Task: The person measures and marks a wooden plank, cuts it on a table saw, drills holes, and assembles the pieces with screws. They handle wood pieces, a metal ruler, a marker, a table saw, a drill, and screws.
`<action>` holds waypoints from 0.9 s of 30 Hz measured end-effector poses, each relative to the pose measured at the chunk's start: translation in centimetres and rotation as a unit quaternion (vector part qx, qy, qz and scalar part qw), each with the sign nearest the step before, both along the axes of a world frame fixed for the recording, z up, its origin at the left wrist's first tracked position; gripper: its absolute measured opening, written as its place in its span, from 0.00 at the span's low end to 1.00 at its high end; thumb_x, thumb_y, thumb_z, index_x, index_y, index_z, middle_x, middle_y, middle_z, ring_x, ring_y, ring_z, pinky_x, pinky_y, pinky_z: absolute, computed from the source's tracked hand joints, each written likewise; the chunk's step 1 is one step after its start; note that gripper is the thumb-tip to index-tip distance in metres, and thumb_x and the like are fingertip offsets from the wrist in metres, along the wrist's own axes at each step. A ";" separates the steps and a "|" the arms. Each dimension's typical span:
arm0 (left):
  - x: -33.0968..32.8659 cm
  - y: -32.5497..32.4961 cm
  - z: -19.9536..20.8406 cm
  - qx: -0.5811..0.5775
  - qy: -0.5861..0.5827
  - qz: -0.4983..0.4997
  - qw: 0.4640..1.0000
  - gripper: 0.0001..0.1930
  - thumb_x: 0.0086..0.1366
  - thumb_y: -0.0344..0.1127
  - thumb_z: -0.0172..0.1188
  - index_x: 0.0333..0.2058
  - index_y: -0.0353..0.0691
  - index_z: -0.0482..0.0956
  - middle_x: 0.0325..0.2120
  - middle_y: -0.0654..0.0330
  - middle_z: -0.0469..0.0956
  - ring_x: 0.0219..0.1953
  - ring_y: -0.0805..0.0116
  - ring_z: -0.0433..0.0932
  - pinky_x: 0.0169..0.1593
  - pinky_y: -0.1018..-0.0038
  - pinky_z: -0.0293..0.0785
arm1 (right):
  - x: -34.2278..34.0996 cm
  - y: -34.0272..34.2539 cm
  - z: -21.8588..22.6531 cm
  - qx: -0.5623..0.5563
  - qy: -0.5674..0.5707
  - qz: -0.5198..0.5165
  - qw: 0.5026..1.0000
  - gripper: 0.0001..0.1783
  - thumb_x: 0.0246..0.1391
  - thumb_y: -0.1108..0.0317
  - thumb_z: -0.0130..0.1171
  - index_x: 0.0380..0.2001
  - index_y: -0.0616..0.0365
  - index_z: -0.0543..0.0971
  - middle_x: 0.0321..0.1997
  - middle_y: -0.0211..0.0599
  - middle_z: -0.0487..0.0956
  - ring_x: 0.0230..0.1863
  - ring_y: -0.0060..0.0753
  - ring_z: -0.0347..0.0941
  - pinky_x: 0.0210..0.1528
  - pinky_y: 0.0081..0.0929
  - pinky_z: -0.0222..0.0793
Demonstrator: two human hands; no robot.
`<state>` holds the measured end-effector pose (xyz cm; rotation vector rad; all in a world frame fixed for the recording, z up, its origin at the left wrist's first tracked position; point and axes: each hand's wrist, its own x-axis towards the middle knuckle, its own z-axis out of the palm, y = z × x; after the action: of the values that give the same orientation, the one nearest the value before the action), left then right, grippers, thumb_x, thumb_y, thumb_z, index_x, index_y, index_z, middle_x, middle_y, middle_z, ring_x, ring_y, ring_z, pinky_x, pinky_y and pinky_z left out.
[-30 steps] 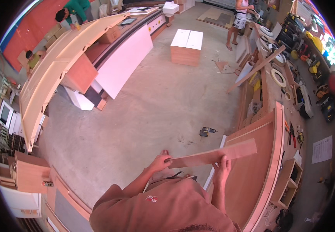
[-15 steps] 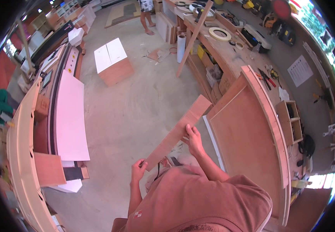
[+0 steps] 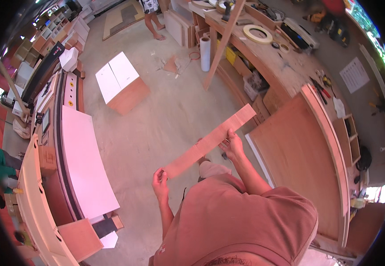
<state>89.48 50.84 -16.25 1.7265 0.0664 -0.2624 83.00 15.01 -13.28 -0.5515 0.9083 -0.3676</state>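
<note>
A long, narrow reddish-brown wooden board [image 3: 205, 144] hangs in front of my body, slanting from lower left to upper right above the floor. My left hand [image 3: 160, 181] pinches its near left end. Farther along, my right hand [image 3: 232, 144] grips the lower edge, thumb on the upper face and fingers partly hidden beneath. The board's far right end reaches close to a large framed wooden panel [image 3: 292, 164] leaning at my right.
A workbench [image 3: 285, 66] with tape rolls and tools runs along the right. On the floor ahead sits a white-topped wooden box [image 3: 130, 95]. At left are a long machine with a pale sheet [image 3: 88, 164] and a bent-over person [image 3: 1, 168]. Another person's legs [image 3: 152, 22] show far ahead.
The board has turned to a flatter slant, its far end swinging right, with both hands still holding it. My view and body have shifted, and the surroundings have moved in the picture.
</note>
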 end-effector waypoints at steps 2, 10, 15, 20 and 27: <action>4.2 0.3 -1.2 -0.006 -0.002 0.027 1.000 0.19 0.74 0.42 0.64 0.56 0.35 0.82 0.41 0.59 0.85 0.44 0.72 0.81 0.45 0.72 0.78 | 5.0 -2.5 -0.7 0.017 -0.015 -0.022 1.000 0.20 0.78 0.48 0.48 0.58 0.50 0.72 0.60 0.33 0.75 0.62 0.40 0.70 0.72 0.58 0.61; 17.0 4.0 -13.4 0.385 0.235 -0.239 0.860 0.11 0.73 0.38 0.59 0.45 0.39 0.86 0.34 0.60 0.85 0.35 0.72 0.81 0.38 0.73 0.77 | 18.5 -15.4 2.5 -0.047 -0.100 -0.146 0.983 0.24 0.78 0.51 0.48 0.66 0.53 0.65 0.67 0.40 0.71 0.67 0.47 0.68 0.75 0.65 0.57; 20.8 1.6 -18.4 0.404 0.223 -0.348 0.816 0.12 0.72 0.38 0.60 0.44 0.38 0.86 0.33 0.59 0.86 0.35 0.71 0.81 0.39 0.72 0.78 | 21.7 -21.4 4.0 -0.069 -0.089 -0.227 0.967 0.26 0.77 0.50 0.50 0.67 0.54 0.65 0.68 0.42 0.70 0.70 0.49 0.66 0.76 0.67 0.56; 32.3 -6.6 -22.8 0.357 0.186 -0.389 0.828 0.12 0.71 0.39 0.61 0.44 0.38 0.87 0.33 0.59 0.86 0.34 0.70 0.82 0.40 0.71 0.78 | 22.5 -26.0 2.4 -0.075 -0.071 -0.310 0.945 0.28 0.77 0.48 0.51 0.70 0.52 0.65 0.71 0.41 0.69 0.73 0.51 0.62 0.77 0.68 0.52; 56.8 -24.3 -20.6 0.244 0.125 -0.330 0.903 0.15 0.70 0.41 0.63 0.45 0.36 0.87 0.33 0.57 0.87 0.35 0.68 0.83 0.43 0.68 0.79 | 25.3 -30.5 2.5 -0.072 -0.073 -0.440 0.892 0.30 0.76 0.47 0.51 0.71 0.52 0.65 0.73 0.40 0.67 0.76 0.50 0.58 0.78 0.71 0.49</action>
<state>146.24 26.52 -36.89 2.1624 -0.2992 -1.0429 108.34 -15.52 -10.82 -0.2067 0.9489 -1.2917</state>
